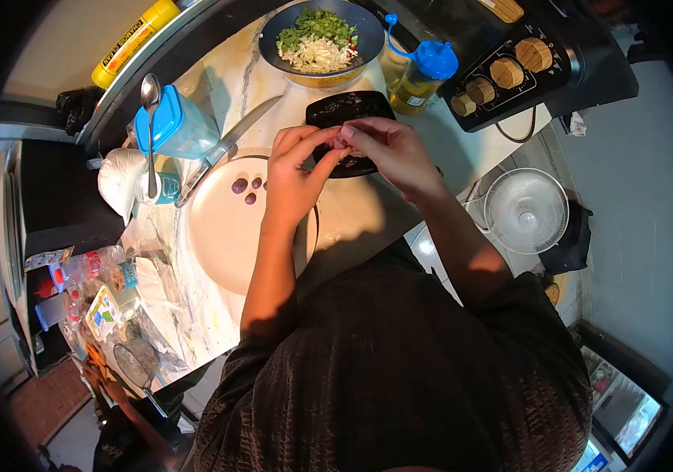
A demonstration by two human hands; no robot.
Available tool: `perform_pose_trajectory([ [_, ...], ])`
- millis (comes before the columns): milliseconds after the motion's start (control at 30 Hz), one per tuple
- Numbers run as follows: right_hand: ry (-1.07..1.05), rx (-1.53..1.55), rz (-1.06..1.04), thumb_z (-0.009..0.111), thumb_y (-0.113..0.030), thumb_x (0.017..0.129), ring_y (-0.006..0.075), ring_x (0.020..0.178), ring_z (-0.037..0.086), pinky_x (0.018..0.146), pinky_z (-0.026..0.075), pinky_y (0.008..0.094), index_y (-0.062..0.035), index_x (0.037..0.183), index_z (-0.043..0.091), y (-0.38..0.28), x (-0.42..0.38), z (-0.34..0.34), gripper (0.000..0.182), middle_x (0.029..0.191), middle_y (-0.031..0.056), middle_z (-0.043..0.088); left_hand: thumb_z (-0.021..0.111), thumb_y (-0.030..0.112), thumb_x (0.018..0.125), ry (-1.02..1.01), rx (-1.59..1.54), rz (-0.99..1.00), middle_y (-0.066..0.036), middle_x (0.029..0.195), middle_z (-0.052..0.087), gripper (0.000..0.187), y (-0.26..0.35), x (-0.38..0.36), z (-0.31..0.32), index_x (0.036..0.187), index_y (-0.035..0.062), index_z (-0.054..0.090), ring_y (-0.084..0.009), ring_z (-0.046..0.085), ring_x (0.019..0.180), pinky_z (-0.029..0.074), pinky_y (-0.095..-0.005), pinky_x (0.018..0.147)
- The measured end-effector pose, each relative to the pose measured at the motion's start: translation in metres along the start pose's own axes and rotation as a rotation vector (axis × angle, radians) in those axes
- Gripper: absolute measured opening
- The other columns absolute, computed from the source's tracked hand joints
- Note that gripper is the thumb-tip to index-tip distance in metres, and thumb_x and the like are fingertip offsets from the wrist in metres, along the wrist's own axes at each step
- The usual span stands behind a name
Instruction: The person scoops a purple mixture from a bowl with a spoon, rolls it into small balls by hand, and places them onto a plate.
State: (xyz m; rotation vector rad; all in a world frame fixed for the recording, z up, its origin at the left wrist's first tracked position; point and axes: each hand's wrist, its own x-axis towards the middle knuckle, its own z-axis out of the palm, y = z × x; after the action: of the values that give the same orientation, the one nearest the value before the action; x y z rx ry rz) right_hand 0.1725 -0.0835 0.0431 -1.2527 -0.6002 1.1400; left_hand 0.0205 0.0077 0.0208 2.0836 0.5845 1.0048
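Over a black dish (350, 105), my left hand (299, 161) and my right hand (393, 151) meet at the fingertips. Both pinch a small pinkish-purple piece (338, 142), partly hidden by the fingers. More bits lie in the dish beneath. My left forearm crosses a round pale board (222, 228), on which several small purple pieces (240, 186) lie. Left of the board's upper edge rests a large knife (230, 143). Behind the dish, a dark pan (271, 49) holds chopped greens (319, 27) and whitish chopped pieces (314, 57).
An oil bottle (424, 77) stands right of the pan, near a black appliance (509, 67). A blue-lidded container (175, 122) and spoon (151, 98) are at left. A strainer basket (526, 211) is at right. Another person's arms (128, 405) show at lower left.
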Motion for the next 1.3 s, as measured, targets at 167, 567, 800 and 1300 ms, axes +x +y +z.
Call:
perform_pose_trajectory([
  [167,-0.037,-0.046,0.025,0.067,-0.014,0.095,0.0133,0.090,0.069,0.082,0.054,0.0254,0.0057,0.108,0.069,-0.001,0.002,-0.003,0.023,0.098,0.0113,0.073,0.082,0.010,0.074,-0.024,0.018,0.006,-0.009,0.099,0.067,0.035,-0.002,-0.001,-0.001,0.107,0.0049,0.074,-0.0269,0.060,0.098,0.049,-0.0362,0.088],
  [567,-0.051,-0.021,0.047,0.068,-0.009,0.093,0.0169,0.094,0.069,0.088,0.055,0.0286,0.0078,0.110,0.069,0.004,0.005,-0.002,0.024,0.102,0.0139,0.073,0.082,0.008,0.073,0.036,-0.009,0.044,-0.010,0.097,0.070,0.034,-0.002,-0.002,0.003,0.105,0.0031,0.074,-0.0273,0.064,0.093,0.050,-0.0359,0.086],
  [800,-0.055,-0.177,0.050,0.072,-0.014,0.090,0.0104,0.085,0.066,0.079,0.053,0.0251,0.0035,0.105,0.071,0.001,0.008,-0.009,0.023,0.093,0.0076,0.073,0.079,0.002,0.077,0.006,-0.191,-0.085,-0.009,0.095,0.071,0.026,-0.005,-0.007,0.002,0.102,0.0018,0.074,-0.0194,0.064,0.088,0.051,-0.0304,0.081],
  [1300,0.103,-0.389,-0.044,0.070,-0.016,0.091,0.0172,0.083,0.070,0.075,0.056,0.0316,0.0015,0.107,0.070,-0.004,0.020,-0.014,0.024,0.091,0.0114,0.074,0.069,0.006,0.093,0.122,-0.736,-0.476,-0.005,0.111,0.071,0.026,-0.020,-0.015,-0.002,0.119,-0.0006,0.068,-0.0084,0.061,0.097,0.048,-0.0230,0.087],
])
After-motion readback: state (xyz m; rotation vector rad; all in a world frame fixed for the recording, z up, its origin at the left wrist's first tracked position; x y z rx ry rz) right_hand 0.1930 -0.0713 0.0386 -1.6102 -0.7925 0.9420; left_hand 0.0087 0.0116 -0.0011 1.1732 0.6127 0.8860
